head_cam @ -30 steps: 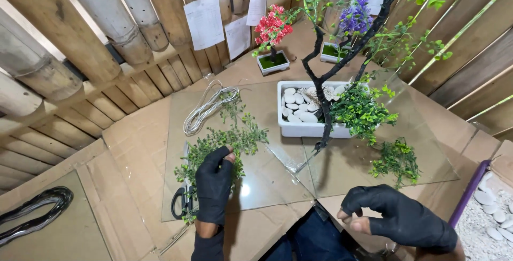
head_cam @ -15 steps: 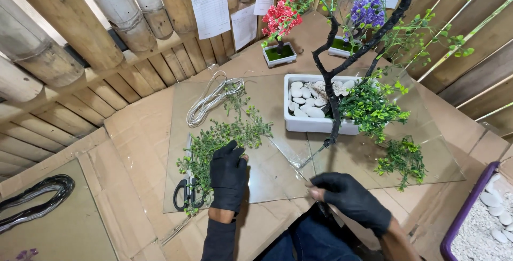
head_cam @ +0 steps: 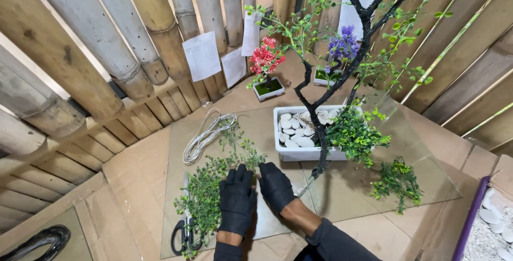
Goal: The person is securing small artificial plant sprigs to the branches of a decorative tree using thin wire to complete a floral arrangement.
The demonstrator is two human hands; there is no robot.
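Both gloved hands are now meeting over the green sprigs on the glass sheet. The left hand is lying flat on the foliage, its grip spread and pressing the stems down rather than pinching. The right hand, which a second ago was hanging back near the person's lap, is now sitting just beside the left, fingers curled at the sprig's upper end; whether that grip is pinching a stem I cannot tell. So the work is shifting from one hand to two on the same sprigs. Scissors are lying just left of the left wrist, the coiled white cord beyond, and the white planter with the dark-trunked tree to the right.
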